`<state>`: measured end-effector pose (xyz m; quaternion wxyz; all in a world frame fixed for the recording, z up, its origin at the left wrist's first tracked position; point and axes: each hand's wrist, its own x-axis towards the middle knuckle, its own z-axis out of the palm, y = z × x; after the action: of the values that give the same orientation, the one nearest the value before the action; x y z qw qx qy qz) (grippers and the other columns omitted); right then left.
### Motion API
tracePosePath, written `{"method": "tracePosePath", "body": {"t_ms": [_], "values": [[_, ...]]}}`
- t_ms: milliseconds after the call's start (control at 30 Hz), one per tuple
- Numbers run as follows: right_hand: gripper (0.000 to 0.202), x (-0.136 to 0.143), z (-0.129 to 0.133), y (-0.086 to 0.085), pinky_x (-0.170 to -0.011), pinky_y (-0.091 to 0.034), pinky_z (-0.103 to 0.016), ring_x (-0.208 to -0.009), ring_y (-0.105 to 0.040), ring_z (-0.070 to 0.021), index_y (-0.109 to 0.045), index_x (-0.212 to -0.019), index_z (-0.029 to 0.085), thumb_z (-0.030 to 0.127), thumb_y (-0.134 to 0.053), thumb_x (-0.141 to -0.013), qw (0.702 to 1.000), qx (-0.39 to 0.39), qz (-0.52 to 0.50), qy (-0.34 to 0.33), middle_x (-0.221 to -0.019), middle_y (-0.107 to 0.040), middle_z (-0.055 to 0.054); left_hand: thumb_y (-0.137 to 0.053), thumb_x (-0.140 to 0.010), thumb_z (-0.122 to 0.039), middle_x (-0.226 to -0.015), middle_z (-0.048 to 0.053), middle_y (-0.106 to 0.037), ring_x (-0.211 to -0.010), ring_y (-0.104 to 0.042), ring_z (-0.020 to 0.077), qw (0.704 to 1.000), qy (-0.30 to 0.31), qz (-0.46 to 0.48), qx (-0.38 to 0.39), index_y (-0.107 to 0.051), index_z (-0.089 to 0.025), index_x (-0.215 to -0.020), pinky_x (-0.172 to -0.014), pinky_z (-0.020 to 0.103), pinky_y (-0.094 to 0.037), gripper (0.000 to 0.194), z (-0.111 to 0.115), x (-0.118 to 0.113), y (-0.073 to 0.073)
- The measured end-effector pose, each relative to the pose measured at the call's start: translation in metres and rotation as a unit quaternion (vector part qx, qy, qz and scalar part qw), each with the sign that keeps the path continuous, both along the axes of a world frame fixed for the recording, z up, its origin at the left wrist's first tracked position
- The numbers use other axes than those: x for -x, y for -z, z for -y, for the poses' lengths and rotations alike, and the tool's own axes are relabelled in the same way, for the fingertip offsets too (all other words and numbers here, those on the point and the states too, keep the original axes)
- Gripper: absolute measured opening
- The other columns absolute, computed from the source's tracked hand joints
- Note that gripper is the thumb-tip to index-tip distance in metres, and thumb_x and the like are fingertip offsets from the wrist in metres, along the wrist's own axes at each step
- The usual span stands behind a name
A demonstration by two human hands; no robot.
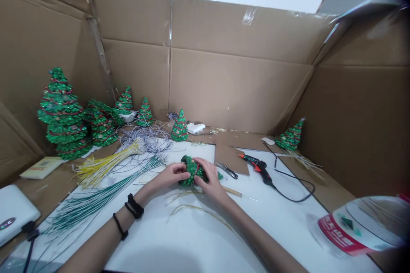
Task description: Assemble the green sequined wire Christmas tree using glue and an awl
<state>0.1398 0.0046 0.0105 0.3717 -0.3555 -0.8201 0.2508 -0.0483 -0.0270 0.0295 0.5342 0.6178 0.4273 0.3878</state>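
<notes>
Both hands grip a small green miniature Christmas tree (191,166) lying on its side above the white board. My left hand (175,174) is closed on its wide base end, thumb and fingers pinching the edge. Over the body and toward the tip curl the fingers of my right hand (209,178), hiding much of the tree. Red trim shows between the hands. Just below the right hand lies an awl (233,191) with a wooden handle, its thin point to the right. Pale yellow strands (201,208) lie on the board in front of the hands.
Finished-looking trees stand at the back, such as a large one (64,115). Yellow-white wires (105,164), green wires (105,198) and tangled silvery wire (145,136) lie left. Right are scissors (228,170), a corded glue gun (259,167) and a plastic jar (355,228). Cardboard walls surround the table.
</notes>
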Motion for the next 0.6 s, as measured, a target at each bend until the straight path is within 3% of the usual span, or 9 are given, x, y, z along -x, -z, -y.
{"method": "tracePosePath", "body": {"t_ms": [267, 400, 600], "values": [[0.043, 0.003, 0.002, -0.003, -0.102, -0.023, -0.047, -0.117, -0.044, -0.0271, -0.051, -0.118, 0.026, 0.028, -0.050, -0.075, 1.000, 0.012, -0.008, 0.020, -0.123, -0.054, -0.005, -0.061, -0.072, -0.051, -0.073, 0.000, -0.052, -0.067, -0.048, 0.0138, 0.999, 0.016, -0.016, -0.031, -0.057, -0.014, -0.080, -0.062, 0.025, -0.038, 0.039, -0.010, 0.005, 0.016], [0.043, 0.004, 0.003, -0.003, -0.102, -0.021, -0.049, -0.117, -0.045, -0.0272, -0.051, -0.116, 0.026, 0.027, -0.049, -0.074, 0.999, 0.017, -0.001, 0.034, -0.123, -0.055, -0.006, -0.059, -0.075, -0.048, -0.070, -0.001, -0.050, -0.065, -0.046, 0.0125, 0.999, 0.025, -0.017, -0.039, -0.055, -0.013, -0.079, -0.060, 0.024, -0.036, 0.036, -0.009, 0.003, 0.012], [0.041, -0.002, 0.002, 0.004, -0.101, -0.025, -0.047, -0.115, -0.046, -0.0272, -0.051, -0.117, 0.024, 0.032, -0.050, -0.077, 1.000, -0.007, -0.006, 0.015, -0.122, -0.056, -0.007, -0.059, -0.073, -0.046, -0.066, -0.003, -0.046, -0.063, -0.044, 0.0111, 0.996, -0.009, -0.050, -0.072, -0.053, -0.013, -0.071, -0.058, 0.023, -0.034, 0.034, -0.001, -0.004, 0.002]]}}
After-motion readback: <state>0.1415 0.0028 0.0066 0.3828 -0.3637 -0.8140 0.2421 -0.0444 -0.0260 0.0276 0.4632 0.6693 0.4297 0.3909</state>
